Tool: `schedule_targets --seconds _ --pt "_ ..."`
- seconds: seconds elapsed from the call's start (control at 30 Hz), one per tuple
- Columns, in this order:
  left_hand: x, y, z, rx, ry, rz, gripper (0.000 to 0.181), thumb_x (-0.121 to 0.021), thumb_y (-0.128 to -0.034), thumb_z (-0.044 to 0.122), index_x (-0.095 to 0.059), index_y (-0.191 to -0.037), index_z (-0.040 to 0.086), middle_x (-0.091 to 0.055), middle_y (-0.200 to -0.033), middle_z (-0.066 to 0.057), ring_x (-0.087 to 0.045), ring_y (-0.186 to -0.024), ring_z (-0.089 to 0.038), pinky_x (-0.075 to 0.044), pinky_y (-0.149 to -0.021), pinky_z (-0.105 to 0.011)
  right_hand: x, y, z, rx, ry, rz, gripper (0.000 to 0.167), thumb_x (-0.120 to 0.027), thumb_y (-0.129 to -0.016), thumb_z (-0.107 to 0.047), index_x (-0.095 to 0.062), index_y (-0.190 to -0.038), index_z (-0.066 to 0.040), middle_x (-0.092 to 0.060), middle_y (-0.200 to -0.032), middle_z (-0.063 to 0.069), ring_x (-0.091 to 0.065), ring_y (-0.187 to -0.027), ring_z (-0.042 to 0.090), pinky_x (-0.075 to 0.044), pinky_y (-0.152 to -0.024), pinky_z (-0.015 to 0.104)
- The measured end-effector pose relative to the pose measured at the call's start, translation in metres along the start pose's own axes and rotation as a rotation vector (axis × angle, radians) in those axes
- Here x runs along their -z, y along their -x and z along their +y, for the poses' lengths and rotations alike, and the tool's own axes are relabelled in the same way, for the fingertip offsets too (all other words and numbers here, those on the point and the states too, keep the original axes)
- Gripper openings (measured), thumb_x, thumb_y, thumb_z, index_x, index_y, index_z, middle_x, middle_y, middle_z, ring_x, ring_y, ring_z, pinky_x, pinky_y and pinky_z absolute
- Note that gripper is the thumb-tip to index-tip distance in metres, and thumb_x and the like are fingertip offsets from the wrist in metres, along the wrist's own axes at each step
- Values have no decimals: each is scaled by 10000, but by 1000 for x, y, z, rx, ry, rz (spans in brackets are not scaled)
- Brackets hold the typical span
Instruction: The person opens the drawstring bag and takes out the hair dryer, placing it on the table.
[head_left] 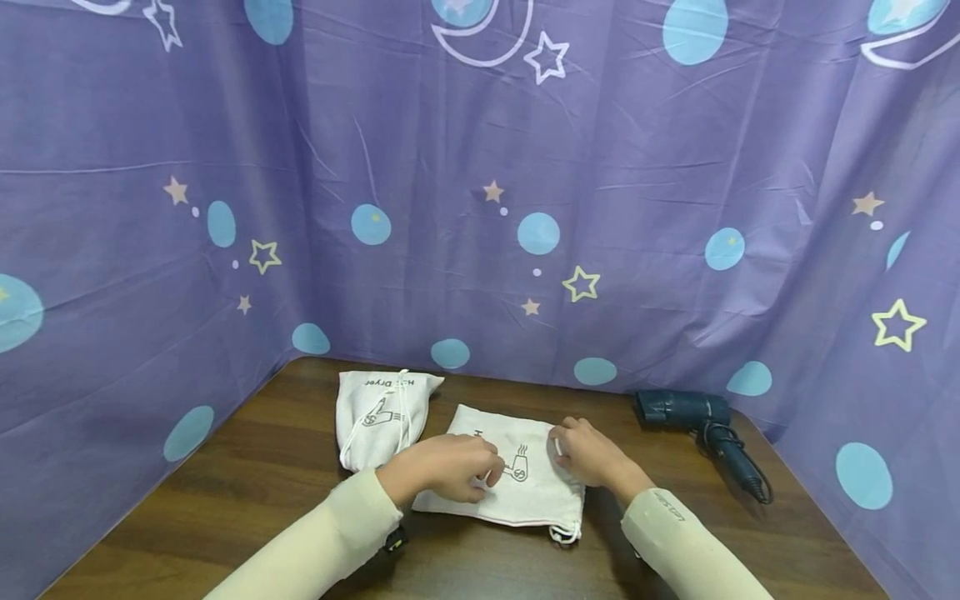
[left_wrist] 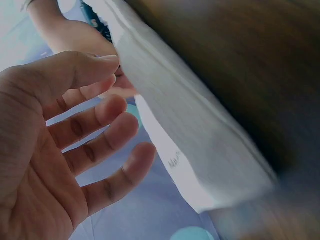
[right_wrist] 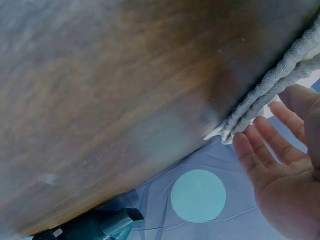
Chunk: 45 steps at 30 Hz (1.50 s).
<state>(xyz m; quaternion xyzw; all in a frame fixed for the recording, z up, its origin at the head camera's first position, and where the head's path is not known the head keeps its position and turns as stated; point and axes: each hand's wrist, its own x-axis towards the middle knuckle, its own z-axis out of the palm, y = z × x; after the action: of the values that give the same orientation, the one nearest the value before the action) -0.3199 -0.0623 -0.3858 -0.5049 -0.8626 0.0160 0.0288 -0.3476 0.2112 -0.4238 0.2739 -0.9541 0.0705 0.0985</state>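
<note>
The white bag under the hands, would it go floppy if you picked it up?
Probably floppy: the white bag looks like soft cloth, bunched along one edge. It may be light, since it lies fairly flat on the table, though its inside is hidden. The drawstring at its corner would likely dangle.

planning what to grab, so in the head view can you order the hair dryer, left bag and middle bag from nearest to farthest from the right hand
1. Middle bag, at the right hand itself, mostly to its left
2. Hair dryer, off to the hand's right and a bit farther back
3. Left bag, well over to the left
</note>
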Motion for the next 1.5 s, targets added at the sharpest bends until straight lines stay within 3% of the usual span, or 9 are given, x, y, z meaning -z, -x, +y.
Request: schedule_targets --seconds 0.2,0.53,1.03,1.5 --pt "-6 19 -11 18 31 -6 131 -760 -846 203 -636 -806 220 -566 -779 116 -467 -684 5 -396 -603 -176 -1 1 -1 -2 -1 -11 274 -784 -862 -51 -710 -1124 -26 -606 -990 67 -566 -954 279 -499 -837 443" --pt "-12 39 -17 62 74 -38 157 -804 -760 185 -652 -797 206 -553 -726 104 -463 -642 -12 -392 -594 -183 -2 3 -1 -22 -9 -25 264 -773 -880 -57 -706 -1131 -12 -636 -1050 109 -591 -1002 322 -509 -890 473" --pt "-15 39 -16 58 89 -22 150 -791 -755 143 -649 -785 182 -540 -700 101 -459 -624 -22 -384 -582 -192 -2 5 6 -28 -22 -41 240 -744 -897 -67 -711 -1134 -49 -634 -1042 87 -575 -978 302 -497 -861 471" --pt "-15 24 -11 71 41 -38 165 -791 -755 141 -640 -804 187 -538 -744 108 -477 -653 -40 -419 -614 -202 0 14 18 -8 -6 -37 236 -741 -898 -61 -707 -1129 -26 -651 -1045 104 -577 -967 305 -491 -869 482"
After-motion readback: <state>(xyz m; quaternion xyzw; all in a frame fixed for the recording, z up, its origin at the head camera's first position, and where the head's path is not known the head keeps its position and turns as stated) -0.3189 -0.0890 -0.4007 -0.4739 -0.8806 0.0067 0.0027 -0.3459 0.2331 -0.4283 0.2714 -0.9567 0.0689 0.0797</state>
